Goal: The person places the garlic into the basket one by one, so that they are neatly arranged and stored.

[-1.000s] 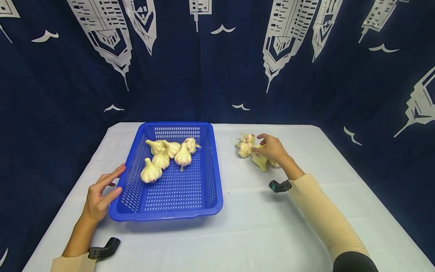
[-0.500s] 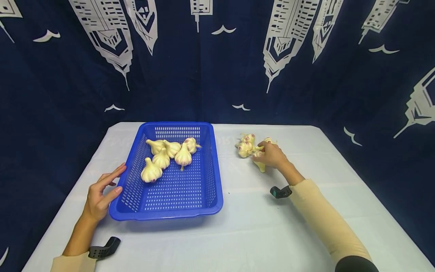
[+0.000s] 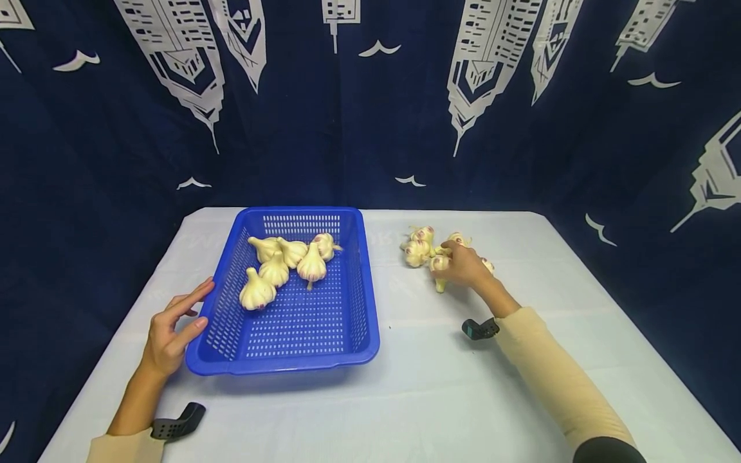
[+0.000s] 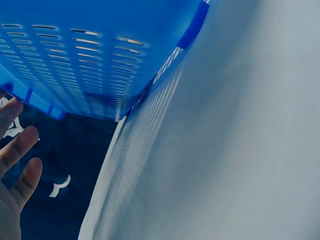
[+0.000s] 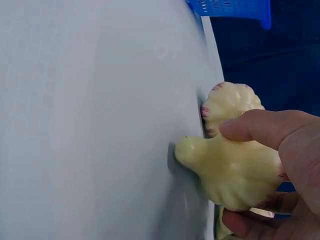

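My right hand is at the garlic bulbs on the right side of the table. In the right wrist view its thumb and fingers grip a pale garlic bulb with purple streaks, its stem pointing away from the palm. A second garlic bulb lies just beyond the thumb. Other garlic bulbs sit to the left of this hand, and some are partly hidden by it. My left hand has its fingers extended against the left rim of a blue plastic basket. Several garlic bulbs lie inside the basket.
A white cloth covers the table. Behind it hangs a dark blue curtain with white building prints. Each wrist carries a black band. The basket's perforated side fills the upper left wrist view.
My right hand has come down slightly and closed its thumb and fingers on a garlic bulb, whose stem has swung a little to the left. The left hand and basket stay in place.
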